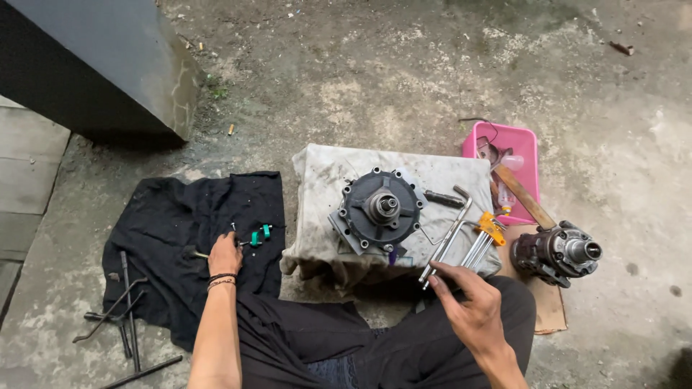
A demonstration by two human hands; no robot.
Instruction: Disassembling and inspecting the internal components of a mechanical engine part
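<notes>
On the dirty off-white cloth-covered block (pixel 328 169) sat the round dark-grey metal housing with its central splined shaft (pixel 380 209), face up and directly ahead of the seated person. Right hand (pixel 468 302): fingers closed around the lower end of a long silver L-shaped hex key (pixel 448 238), which lay slanted across the block's right edge beside an orange-holdered set of silver hex keys (pixel 484 238). Left hand (pixel 225 253): fingers curled down onto the spread black cloth (pixel 180 230), apparently pinching a small part; whether it gripped anything could not be told. Two small green fittings (pixel 260 233) lay just beside that hand.

Risks, as judged: the housing rested unclamped on soft, uneven cloth, so torque from the key could tip or slide it off the block. Small parts on black cloth were hard to see and could be lost in its folds. The key set overhung the block edge and could drop.

Surface and surroundings: rough, stained grey concrete floor (pixel 404 79), outdoors or in an open yard. Dark steel rods and bent bars (pixel 122 310) lay at the black cloth's lower left. A pink plastic tray (pixel 522 140) of oddments stood behind, a second grey metal shaft assembly (pixel 559 252) on brown cardboard (pixel 548 310) at right, and a dark slanted slab (pixel 94 57) at upper left.
</notes>
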